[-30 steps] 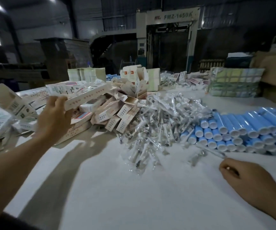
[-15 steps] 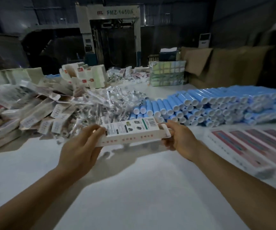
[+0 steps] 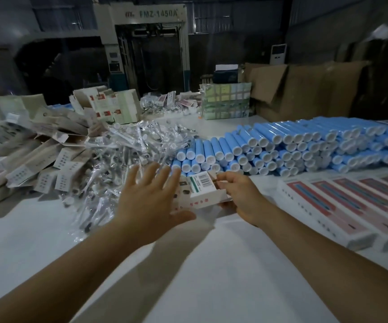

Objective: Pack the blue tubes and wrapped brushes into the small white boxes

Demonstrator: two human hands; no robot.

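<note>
the right hand (image 3: 242, 197) grasps a small white box (image 3: 202, 192) at its end, just above the white table (image 3: 188, 276); the box has a barcode label and small red characters too blurred to read. the left hand (image 3: 148, 197) is released, fingers spread, beside the box. behind are blue tubes (image 3: 293, 145) and wrapped brushes (image 3: 127, 155). a machine (image 3: 141, 43) far behind reads "fmz-1450a".

The right hand (image 3: 239, 197) pinches a small white box (image 3: 202, 194) above the table (image 3: 188, 276); the left hand (image 3: 148, 199) hovers spread beside the blue tubes (image 3: 281, 148) and wrapped brushes (image 3: 118, 159).
</note>
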